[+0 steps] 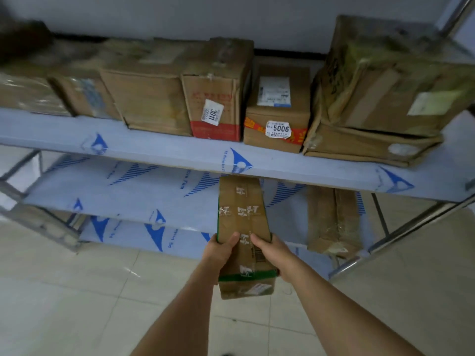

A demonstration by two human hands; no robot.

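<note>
A long, narrow cardboard box with green edge tape and white logo tape lies lengthwise, its far end under the upper shelf and its near end sticking out past the middle shelf. My left hand grips its left side with the thumb on top. My right hand grips its right side the same way. Both forearms reach in from the bottom of the view.
The upper shelf, wrapped in blue-printed film, carries several cardboard boxes, among them one labelled 3011 and one labelled 5006. Another flat carton lies to the right on the middle shelf. Steel legs stand right; tiled floor below.
</note>
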